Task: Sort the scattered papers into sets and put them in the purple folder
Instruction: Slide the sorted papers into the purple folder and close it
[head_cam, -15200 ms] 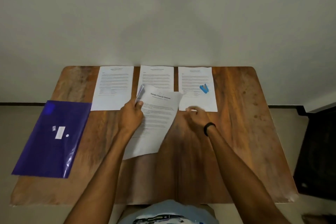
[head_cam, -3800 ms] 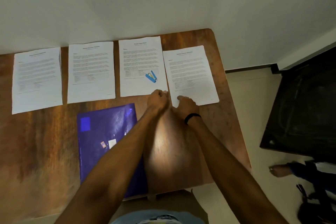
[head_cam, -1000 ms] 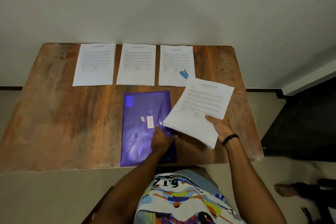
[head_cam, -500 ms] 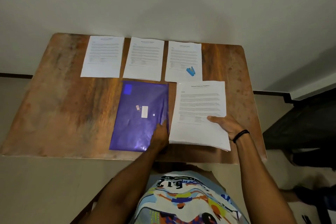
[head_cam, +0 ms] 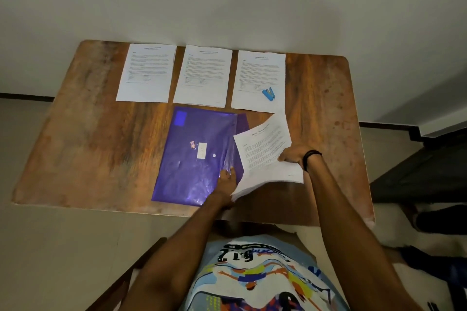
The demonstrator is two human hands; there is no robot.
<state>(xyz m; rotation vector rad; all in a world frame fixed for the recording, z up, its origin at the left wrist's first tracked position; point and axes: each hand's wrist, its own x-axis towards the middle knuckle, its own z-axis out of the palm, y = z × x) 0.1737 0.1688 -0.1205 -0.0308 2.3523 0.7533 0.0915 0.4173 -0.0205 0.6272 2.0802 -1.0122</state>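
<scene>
While the left hand (head_cam: 226,180) pinches the purple folder (head_cam: 194,156), the right hand (head_cam: 294,158) grips papers (head_cam: 264,153), print unreadable.

Purple, white and streaked brown

The purple folder (head_cam: 192,159) is glossy violet, with a blue square, a white sticker and a white dot on its cover. The held paper set (head_cam: 265,151) and the paper sets in the far row (head_cam: 202,76) are white with fine dark print. The stapler (head_cam: 268,94) is bright blue, the table (head_cam: 101,146) streaked reddish-brown wood, and the wristband (head_cam: 311,155) black.
</scene>
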